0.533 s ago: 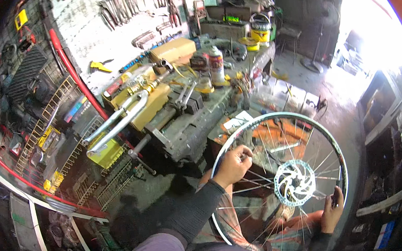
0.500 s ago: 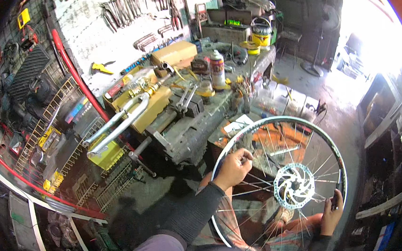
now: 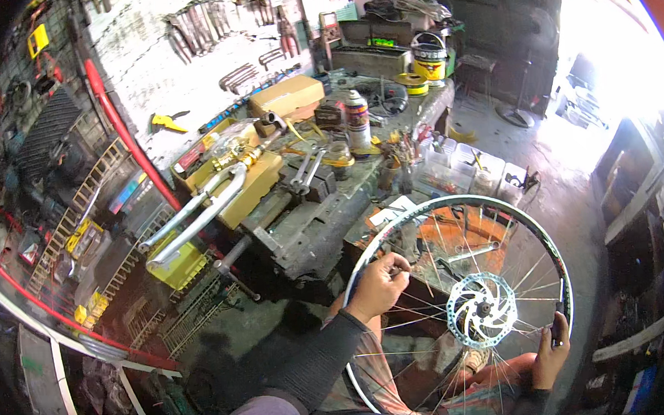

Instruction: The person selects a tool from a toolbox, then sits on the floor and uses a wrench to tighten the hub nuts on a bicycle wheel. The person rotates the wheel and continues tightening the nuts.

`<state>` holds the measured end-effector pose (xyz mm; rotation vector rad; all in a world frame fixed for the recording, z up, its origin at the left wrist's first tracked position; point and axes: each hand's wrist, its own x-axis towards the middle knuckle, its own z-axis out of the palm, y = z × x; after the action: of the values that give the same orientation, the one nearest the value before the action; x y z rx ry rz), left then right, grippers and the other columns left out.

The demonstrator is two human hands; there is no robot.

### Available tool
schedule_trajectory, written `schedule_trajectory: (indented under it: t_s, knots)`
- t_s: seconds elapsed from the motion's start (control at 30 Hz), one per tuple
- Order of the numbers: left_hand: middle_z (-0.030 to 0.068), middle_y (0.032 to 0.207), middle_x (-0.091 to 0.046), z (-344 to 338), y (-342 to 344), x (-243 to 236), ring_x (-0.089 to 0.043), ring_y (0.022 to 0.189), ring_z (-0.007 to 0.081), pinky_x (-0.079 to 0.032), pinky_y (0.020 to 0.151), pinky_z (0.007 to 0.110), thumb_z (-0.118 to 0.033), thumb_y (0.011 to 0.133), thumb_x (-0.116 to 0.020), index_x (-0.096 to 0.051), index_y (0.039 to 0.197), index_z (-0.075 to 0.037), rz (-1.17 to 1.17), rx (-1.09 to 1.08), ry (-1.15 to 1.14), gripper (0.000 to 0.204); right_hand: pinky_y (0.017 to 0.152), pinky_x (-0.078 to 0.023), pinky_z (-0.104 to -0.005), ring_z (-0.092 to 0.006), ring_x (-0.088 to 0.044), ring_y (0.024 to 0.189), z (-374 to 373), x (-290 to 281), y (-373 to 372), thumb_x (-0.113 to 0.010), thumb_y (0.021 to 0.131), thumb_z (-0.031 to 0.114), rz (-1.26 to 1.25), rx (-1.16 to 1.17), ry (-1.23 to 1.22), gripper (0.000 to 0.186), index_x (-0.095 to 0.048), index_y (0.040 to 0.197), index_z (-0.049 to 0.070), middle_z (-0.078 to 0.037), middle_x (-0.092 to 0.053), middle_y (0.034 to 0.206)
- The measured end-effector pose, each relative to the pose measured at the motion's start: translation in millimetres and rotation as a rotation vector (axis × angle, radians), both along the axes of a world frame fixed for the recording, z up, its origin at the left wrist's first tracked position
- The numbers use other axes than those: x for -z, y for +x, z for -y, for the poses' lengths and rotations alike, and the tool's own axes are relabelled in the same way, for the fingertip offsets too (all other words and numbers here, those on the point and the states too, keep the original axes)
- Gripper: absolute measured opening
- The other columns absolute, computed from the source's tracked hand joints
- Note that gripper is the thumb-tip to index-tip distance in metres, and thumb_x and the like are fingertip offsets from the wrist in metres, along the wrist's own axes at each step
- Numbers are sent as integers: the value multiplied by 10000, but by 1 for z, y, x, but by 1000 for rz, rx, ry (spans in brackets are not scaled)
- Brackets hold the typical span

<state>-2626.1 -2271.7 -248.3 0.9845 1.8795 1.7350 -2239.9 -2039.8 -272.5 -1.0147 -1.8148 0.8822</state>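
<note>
Around the brake disc [image 3: 465,310] runs the bicycle wheel [image 3: 483,309]; left of the disc, my left hand [image 3: 379,285] curls, its hold unclear; to the disc's right, my right hand [image 3: 548,353] grips the rim [image 3: 558,260].

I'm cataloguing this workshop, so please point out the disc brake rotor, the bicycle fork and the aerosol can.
Disc brake rotor [image 3: 470,311]: head view, on its inner part, left of centre.
Bicycle fork [image 3: 197,223]: head view, midway along its nearer leg.
Aerosol can [image 3: 358,124]: head view, middle of its body.
</note>
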Motion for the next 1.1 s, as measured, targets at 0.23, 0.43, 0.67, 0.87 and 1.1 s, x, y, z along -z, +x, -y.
schedule_trajectory:
  t_s: [0.23, 0.43, 0.67, 0.87, 1.1]
  knots:
    - [-11, 814, -652, 6, 0, 10, -582, 746, 55, -493, 664, 277, -59, 932, -672, -703, 1027, -50, -54, -82, 40, 101, 1097, -476, -343, -208, -640, 1231, 4, -11, -4, -645, 989, -18, 25, 2, -44, 433, -628, 1421, -32, -119, -693, 1351]
    - [24, 901, -697, -7, 2, 9, -633, 830, 96, -520, 757, 278, -44, 942, -672, -689, 1034, -13, -93, -30, 79, 98, 1129, -453, -354, -238, -631, 1270, 7, -8, 4, -617, 1027, 6, 27, 51, -2, 430, -605, 1454, -46, -151, -680, 1401]
    - [-10, 936, -656, -2, -1, 9, -583, 888, 75, -503, 824, 275, -43, 964, -673, -680, 1039, -29, -36, 21, 40, 77, 1156, -447, -384, -277, -607, 1346, -6, 4, 8, -601, 1043, 41, 38, 26, 22, 450, -575, 1474, -84, -195, -643, 1462]
    - [-24, 904, -636, 2, 0, 6, -572, 845, 72, -488, 787, 268, -65, 957, -690, -676, 1034, -32, -30, -11, 32, 85, 1155, -450, -398, -297, -608, 1344, -4, 0, 2, -605, 1050, 64, -7, 3, 3, 452, -568, 1471, -96, -220, -640, 1452]
    - [-19, 891, -643, 2, 1, 14, -576, 833, 66, -493, 777, 273, -83, 956, -701, -682, 1022, -48, -48, -26, 67, 77, 1132, -466, -392, -282, -619, 1306, 0, -2, 5, -605, 1046, 50, -5, -3, 22, 440, -575, 1460, -97, -195, -653, 1421]
